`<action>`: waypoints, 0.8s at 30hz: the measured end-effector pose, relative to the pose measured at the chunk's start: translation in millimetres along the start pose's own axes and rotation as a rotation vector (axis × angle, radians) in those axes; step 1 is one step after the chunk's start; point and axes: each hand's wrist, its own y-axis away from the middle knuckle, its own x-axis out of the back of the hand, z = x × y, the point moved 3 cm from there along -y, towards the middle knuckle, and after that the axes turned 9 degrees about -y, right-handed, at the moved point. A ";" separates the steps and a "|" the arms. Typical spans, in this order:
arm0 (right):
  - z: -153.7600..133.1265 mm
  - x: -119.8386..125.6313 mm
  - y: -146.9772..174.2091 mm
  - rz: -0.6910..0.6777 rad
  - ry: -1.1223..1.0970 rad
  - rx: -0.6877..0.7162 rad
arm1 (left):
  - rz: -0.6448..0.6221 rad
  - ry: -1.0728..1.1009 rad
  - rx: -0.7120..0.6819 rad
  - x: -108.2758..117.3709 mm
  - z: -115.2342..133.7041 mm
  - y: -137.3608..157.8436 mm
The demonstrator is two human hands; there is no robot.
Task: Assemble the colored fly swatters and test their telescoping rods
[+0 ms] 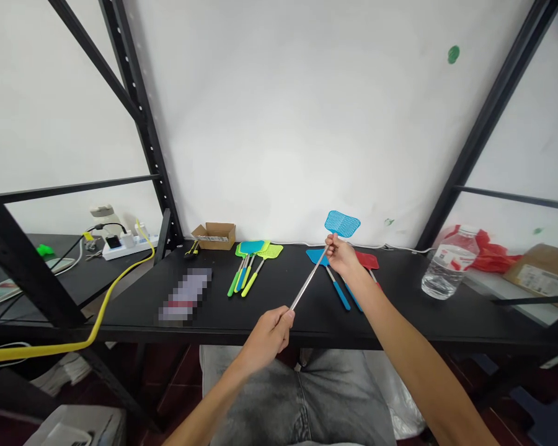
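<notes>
A blue fly swatter (343, 223) with a thin metal rod is held up over the black table, tilted with its head toward the wall. My left hand (272, 330) is closed round its lower end, hiding the handle. Near the head, my right hand (340, 253) pinches the upper part of the rod. Below and behind my right hand lie blue fly swatters (338, 291) and a red fly swatter (368, 261), partly covered by my right forearm. To the left lies a group of green and yellow fly swatters (261, 266), with a blue swatter head (252, 247) on top.
An open cardboard box (221, 235) stands by the wall. A large water bottle (450, 263) is at the right, near red plastic (490, 253). A blurred-out flat object (186, 296) lies left on the table (139, 310). A yellow cable (103, 310) crosses the left side near a power strip (129, 246).
</notes>
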 end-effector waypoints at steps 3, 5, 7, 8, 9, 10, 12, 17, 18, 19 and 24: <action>-13.4 4.6 -4.3 0.007 -0.011 0.027 | -0.010 -0.023 0.006 0.6 0.1 2.8; -21.7 7.6 -7.7 0.010 -0.014 0.045 | -0.018 -0.042 0.011 1.5 1.2 5.3; -29.6 10.9 -11.4 0.015 -0.020 0.058 | -0.029 -0.051 0.025 3.0 2.6 9.2; -33.5 12.8 -13.3 0.022 -0.027 0.062 | -0.038 -0.051 0.038 4.0 3.2 12.0; -37.3 14.7 -15.1 0.026 -0.036 0.066 | -0.048 -0.051 0.050 5.2 3.6 15.3; -40.9 16.7 -16.9 0.028 -0.045 0.067 | -0.057 -0.052 0.059 6.5 3.8 19.1; -47.2 20.2 -20.2 0.020 -0.057 0.068 | -0.068 -0.058 0.061 9.6 3.6 27.3; -55.5 22.4 -21.6 -0.006 -0.080 0.079 | -0.069 -0.070 0.079 17.3 -1.9 45.0; -55.6 21.3 -19.9 -0.009 -0.091 0.080 | -0.074 -0.070 0.083 18.1 -2.9 47.0; -55.1 19.8 -17.4 -0.008 -0.100 0.080 | -0.081 -0.069 0.083 18.6 -3.5 48.5; -38.3 10.9 5.7 -0.022 0.007 0.030 | -0.026 -0.072 0.097 17.8 -2.0 44.6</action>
